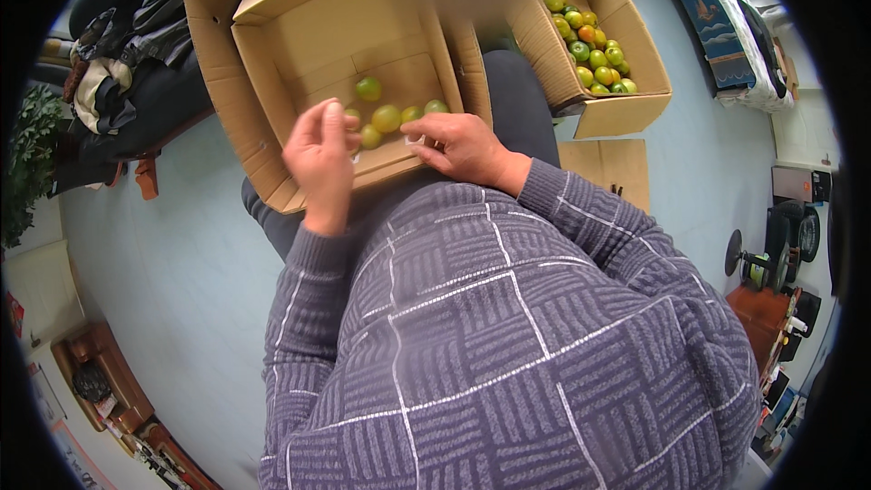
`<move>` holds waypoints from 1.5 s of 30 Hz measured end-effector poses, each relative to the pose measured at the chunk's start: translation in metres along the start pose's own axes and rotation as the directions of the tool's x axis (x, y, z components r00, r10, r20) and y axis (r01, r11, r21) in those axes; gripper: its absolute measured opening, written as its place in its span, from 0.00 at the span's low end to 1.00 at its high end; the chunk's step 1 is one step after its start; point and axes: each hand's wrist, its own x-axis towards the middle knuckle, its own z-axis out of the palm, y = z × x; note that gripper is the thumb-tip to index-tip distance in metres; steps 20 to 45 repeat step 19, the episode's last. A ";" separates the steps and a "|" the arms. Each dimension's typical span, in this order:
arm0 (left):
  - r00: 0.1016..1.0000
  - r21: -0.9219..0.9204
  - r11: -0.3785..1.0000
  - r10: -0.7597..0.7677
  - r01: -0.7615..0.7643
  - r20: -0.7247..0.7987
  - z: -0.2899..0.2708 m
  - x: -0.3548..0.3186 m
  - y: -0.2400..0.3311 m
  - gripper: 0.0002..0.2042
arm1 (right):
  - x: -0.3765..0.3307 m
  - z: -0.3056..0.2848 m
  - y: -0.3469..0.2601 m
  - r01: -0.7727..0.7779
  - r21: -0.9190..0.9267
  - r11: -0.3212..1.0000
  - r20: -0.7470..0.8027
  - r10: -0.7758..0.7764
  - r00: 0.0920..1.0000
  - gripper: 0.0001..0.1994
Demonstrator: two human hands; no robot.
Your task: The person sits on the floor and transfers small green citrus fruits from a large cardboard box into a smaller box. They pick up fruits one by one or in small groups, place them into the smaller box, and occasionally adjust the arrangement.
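Observation:
An open cardboard box (251,82) rests on my lap with several green tomatoes (386,118) lying on its bottom near the close side. My left hand (322,159) is above the box's near left edge, fingers curled together; what they hold, if anything, is hidden, though a small white bit shows below them. Over the near right edge is my right hand (467,147), its thumb and forefinger closing on a small white piece (415,140) next to the tomatoes. Whether that piece is paper or a sticker I cannot tell.
A second cardboard box (626,115) at the right holds many green and some orange tomatoes (588,34). Flat cardboard (606,163) lies on the floor beside my right leg. Dark seating piled with clothes (109,82) stands at the left. A blurred shape covers the top middle.

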 end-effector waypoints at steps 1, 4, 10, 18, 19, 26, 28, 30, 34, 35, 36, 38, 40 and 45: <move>0.990 -0.014 0.990 0.139 -0.139 -0.002 -0.004 0.000 0.019 0.11 | -0.001 -0.001 -0.002 -0.011 0.006 1.000 -0.005 0.011 1.000 0.14; 0.897 0.065 0.899 0.436 -0.432 -0.070 -0.015 -0.017 0.086 0.10 | -0.005 -0.009 -0.008 -0.054 0.014 0.998 0.027 0.054 0.998 0.15; 0.388 -0.185 0.395 0.919 -0.900 0.073 -0.036 -0.093 0.206 0.19 | -0.004 -0.018 -0.013 -0.028 -0.025 0.999 -0.067 0.026 0.997 0.12; 0.154 -0.189 0.115 0.966 -0.975 -0.206 -0.032 -0.114 0.241 0.27 | 0.002 -0.081 0.041 -0.128 0.187 0.974 -0.574 0.214 0.791 0.09; 0.154 -0.221 0.105 0.963 -0.970 -0.222 -0.032 -0.112 0.244 0.27 | 0.003 -0.103 0.065 -0.236 0.154 0.959 -0.582 0.281 0.763 0.10; 0.154 -0.221 0.105 0.963 -0.970 -0.222 -0.032 -0.112 0.244 0.27 | 0.003 -0.103 0.065 -0.236 0.154 0.959 -0.582 0.281 0.763 0.10; 0.154 -0.221 0.105 0.963 -0.970 -0.222 -0.032 -0.112 0.244 0.27 | 0.003 -0.103 0.065 -0.236 0.154 0.959 -0.582 0.281 0.763 0.10; 0.154 -0.221 0.105 0.963 -0.970 -0.222 -0.032 -0.112 0.244 0.27 | 0.003 -0.103 0.065 -0.236 0.154 0.959 -0.582 0.281 0.763 0.10; 0.154 -0.221 0.105 0.963 -0.970 -0.222 -0.032 -0.112 0.244 0.27 | 0.003 -0.103 0.065 -0.236 0.154 0.959 -0.582 0.281 0.763 0.10; 0.154 -0.221 0.105 0.963 -0.970 -0.222 -0.032 -0.112 0.244 0.27 | 0.003 -0.103 0.065 -0.236 0.154 0.959 -0.582 0.281 0.763 0.10; 0.154 -0.221 0.105 0.963 -0.970 -0.222 -0.032 -0.112 0.244 0.27 | 0.003 -0.103 0.065 -0.236 0.154 0.959 -0.582 0.281 0.763 0.10; 0.154 -0.221 0.105 0.963 -0.970 -0.222 -0.032 -0.112 0.244 0.27 | 0.003 -0.103 0.065 -0.236 0.154 0.959 -0.582 0.281 0.763 0.10; 0.154 -0.221 0.105 0.963 -0.970 -0.222 -0.032 -0.112 0.244 0.27 | 0.003 -0.103 0.065 -0.236 0.154 0.959 -0.582 0.281 0.763 0.10; 0.154 -0.221 0.105 0.963 -0.970 -0.222 -0.032 -0.112 0.244 0.27 | 0.003 -0.103 0.065 -0.236 0.154 0.959 -0.582 0.281 0.763 0.10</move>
